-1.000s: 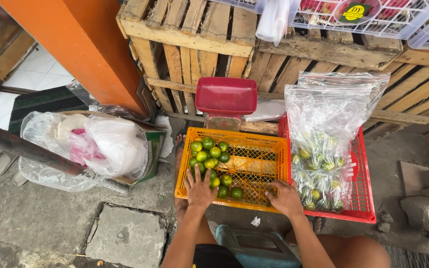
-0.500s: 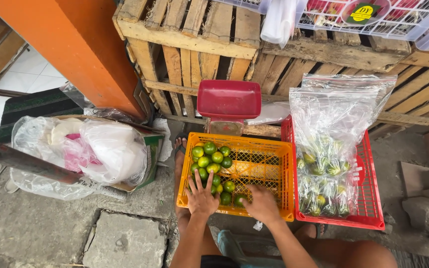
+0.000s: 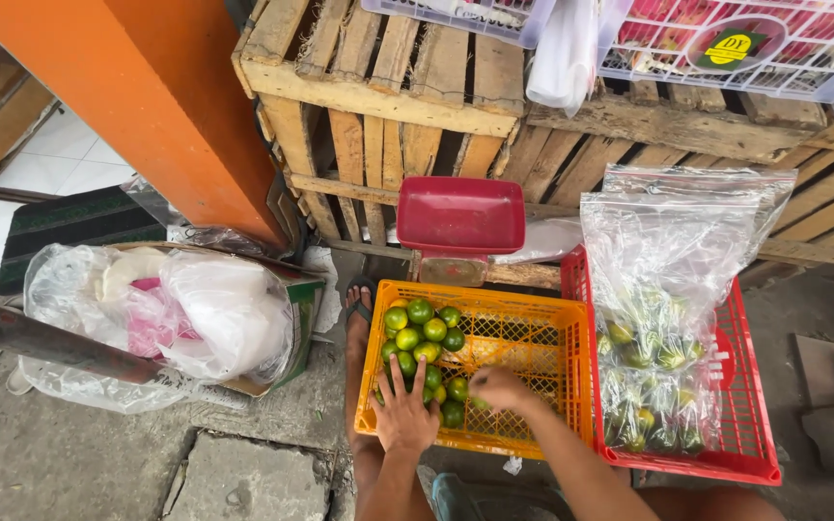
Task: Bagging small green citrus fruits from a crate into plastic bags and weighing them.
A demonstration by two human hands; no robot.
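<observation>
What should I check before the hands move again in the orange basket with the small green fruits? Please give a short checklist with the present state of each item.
1. Left hand lies flat on the green fruits, fingers spread: ok.
2. Right hand is inside the orange basket, fingers curled; whether it holds a fruit: cannot tell.
3. Fruits are heaped at the basket's left end, the right part shows bare mesh: ok.
4. Clear bags of fruit stand upright in the red basket beside it: ok.
5. Red scale pan behind the basket has nothing in it: ok.
6. A sandalled foot presses close to the basket's left edge: not ok.
</observation>
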